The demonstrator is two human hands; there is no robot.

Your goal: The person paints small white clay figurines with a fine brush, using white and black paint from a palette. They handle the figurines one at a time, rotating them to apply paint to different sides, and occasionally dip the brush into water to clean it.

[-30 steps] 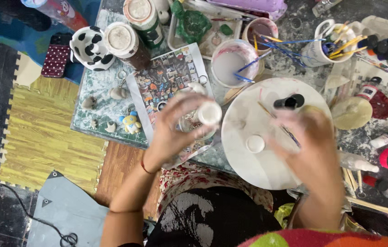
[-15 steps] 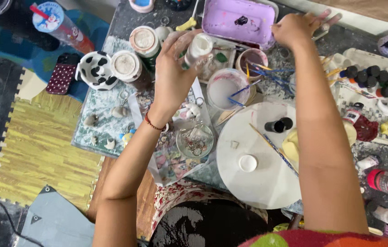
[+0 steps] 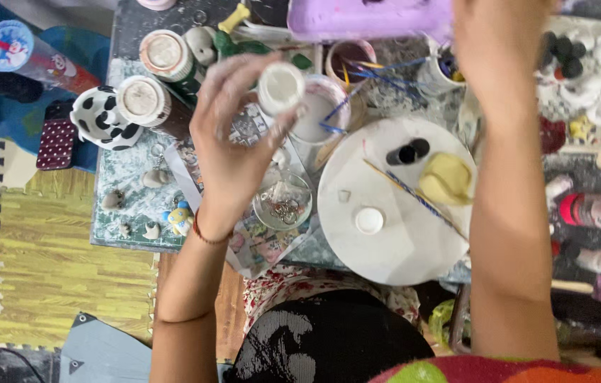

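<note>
Left hand (image 3: pixel 233 142) is gripping a small white paint bottle (image 3: pixel 280 86) above the water cup (image 3: pixel 321 117) — keep it upright and steady. Right hand (image 3: pixel 502 42) reaches toward the purple tray (image 3: pixel 368 18) on the counter — can't tell its grip.

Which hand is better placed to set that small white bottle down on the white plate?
Left, probably. The left hand already grips the small white bottle just beside the white plate. The right hand is stretched far forward toward the purple tray.

left hand (image 3: pixel 233 145) lifted white bottle (image 3: pixel 280 86) — right hand (image 3: pixel 502 42) reached up
</note>
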